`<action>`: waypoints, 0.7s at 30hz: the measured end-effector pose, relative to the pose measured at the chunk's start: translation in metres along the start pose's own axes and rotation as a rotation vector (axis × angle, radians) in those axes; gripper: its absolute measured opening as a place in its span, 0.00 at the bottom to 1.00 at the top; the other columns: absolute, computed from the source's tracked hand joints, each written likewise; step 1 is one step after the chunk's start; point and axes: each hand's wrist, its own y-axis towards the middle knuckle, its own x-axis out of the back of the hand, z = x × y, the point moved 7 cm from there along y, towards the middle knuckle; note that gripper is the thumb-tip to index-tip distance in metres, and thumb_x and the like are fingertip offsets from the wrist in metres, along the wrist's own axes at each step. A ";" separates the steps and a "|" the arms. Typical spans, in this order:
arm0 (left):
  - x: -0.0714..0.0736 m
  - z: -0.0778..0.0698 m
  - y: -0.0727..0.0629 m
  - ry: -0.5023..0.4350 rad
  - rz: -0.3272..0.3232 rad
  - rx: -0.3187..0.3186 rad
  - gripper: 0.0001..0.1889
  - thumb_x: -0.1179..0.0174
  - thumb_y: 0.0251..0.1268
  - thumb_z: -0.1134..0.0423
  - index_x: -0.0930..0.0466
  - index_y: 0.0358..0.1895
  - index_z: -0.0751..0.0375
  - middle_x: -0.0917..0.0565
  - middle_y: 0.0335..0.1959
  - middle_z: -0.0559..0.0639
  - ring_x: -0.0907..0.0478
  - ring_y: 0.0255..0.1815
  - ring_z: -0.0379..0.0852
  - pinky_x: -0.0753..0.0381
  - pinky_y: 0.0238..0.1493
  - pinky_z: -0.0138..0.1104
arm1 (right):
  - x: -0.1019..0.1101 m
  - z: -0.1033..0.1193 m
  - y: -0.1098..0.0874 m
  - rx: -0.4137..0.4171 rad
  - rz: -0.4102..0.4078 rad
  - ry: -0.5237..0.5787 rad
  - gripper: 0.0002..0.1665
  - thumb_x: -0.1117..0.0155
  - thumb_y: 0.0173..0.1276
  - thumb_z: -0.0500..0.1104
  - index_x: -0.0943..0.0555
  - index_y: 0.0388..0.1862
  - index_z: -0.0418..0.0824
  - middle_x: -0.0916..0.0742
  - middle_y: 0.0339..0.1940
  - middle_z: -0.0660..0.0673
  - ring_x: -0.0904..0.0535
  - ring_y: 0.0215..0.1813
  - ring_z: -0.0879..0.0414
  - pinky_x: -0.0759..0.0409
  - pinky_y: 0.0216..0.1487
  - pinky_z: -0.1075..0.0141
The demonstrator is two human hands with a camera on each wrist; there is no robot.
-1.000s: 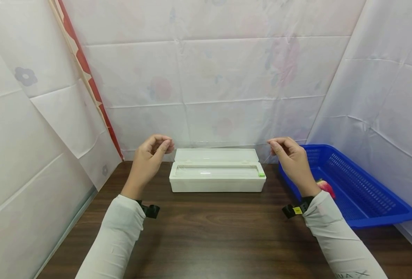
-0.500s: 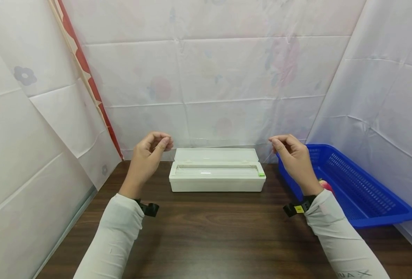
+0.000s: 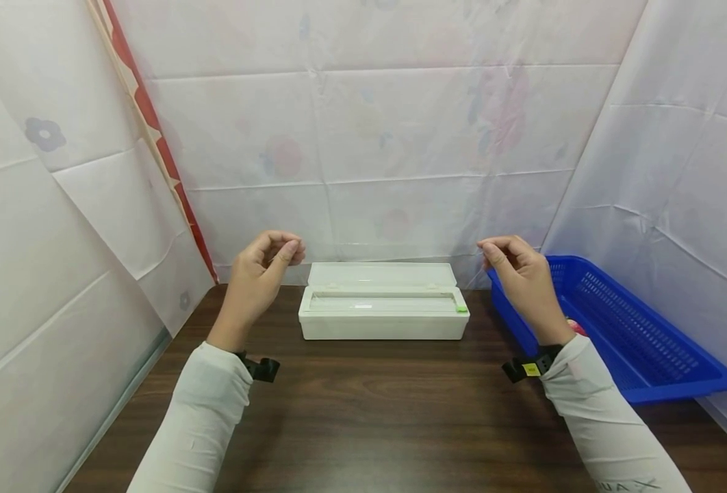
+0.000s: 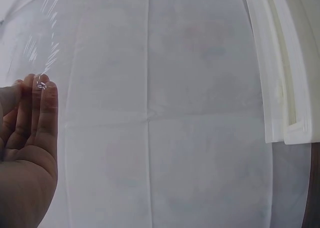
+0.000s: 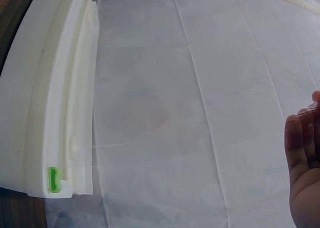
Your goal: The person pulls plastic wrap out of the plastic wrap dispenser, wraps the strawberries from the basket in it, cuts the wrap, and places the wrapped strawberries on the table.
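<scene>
A sheet of clear cling film [image 4: 50, 43] stretches between my two hands, showing mostly as thin glints and creases. My left hand [image 3: 255, 274] pinches one corner of it between thumb and fingertips, up at the left. On the other side, my right hand [image 3: 522, 277] pinches the opposite corner, in front of the basket's near-left end. Between and below the hands, a white cling film dispenser [image 3: 382, 326] stands on the table with its lid [image 3: 382, 274] raised at the back. The small green slide cutter [image 5: 54, 179] sits at the dispenser's right end.
A blue plastic basket [image 3: 678, 392] stands at the right, beneath and beyond my right forearm. Inside it a red item [image 3: 576, 326] is mostly hidden by that wrist. White patterned sheeting [image 3: 394, 137] walls the dark wood table [image 3: 376, 418] at the back and both sides.
Both hands have risen slightly and drawn a little apart, still pinching the film. The right hand has shifted rightward, covering more of the red item. The dispenser stays in place.
</scene>
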 end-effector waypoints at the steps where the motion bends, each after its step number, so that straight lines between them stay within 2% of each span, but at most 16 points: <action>1: 0.000 -0.001 0.000 0.000 0.002 -0.002 0.11 0.45 0.77 0.62 0.21 0.49 0.69 0.15 0.41 0.56 0.16 0.42 0.40 0.17 0.47 0.30 | 0.000 0.000 0.000 0.000 0.002 0.002 0.15 0.44 0.79 0.44 0.16 0.51 0.37 0.18 0.37 0.42 0.21 0.37 0.54 0.21 0.37 0.73; 8: 0.002 -0.005 0.001 0.003 0.000 -0.013 0.11 0.45 0.77 0.62 0.20 0.49 0.67 0.15 0.41 0.55 0.16 0.42 0.40 0.17 0.47 0.31 | 0.002 0.004 0.001 0.009 0.007 0.017 0.16 0.45 0.80 0.44 0.17 0.51 0.33 0.19 0.37 0.38 0.21 0.37 0.53 0.22 0.37 0.72; 15: 0.003 -0.007 0.002 0.020 -0.003 -0.035 0.10 0.44 0.77 0.63 0.20 0.48 0.67 0.15 0.40 0.53 0.17 0.41 0.40 0.17 0.47 0.30 | 0.003 0.008 0.004 0.034 -0.005 0.004 0.15 0.44 0.79 0.43 0.16 0.49 0.33 0.19 0.36 0.43 0.21 0.37 0.54 0.22 0.35 0.71; 21: 0.005 -0.011 0.002 0.017 -0.007 -0.034 0.10 0.44 0.77 0.63 0.20 0.48 0.68 0.15 0.40 0.54 0.16 0.41 0.39 0.17 0.46 0.30 | 0.004 0.009 0.006 0.050 -0.002 -0.003 0.14 0.44 0.79 0.41 0.16 0.49 0.33 0.19 0.36 0.42 0.22 0.37 0.53 0.24 0.32 0.67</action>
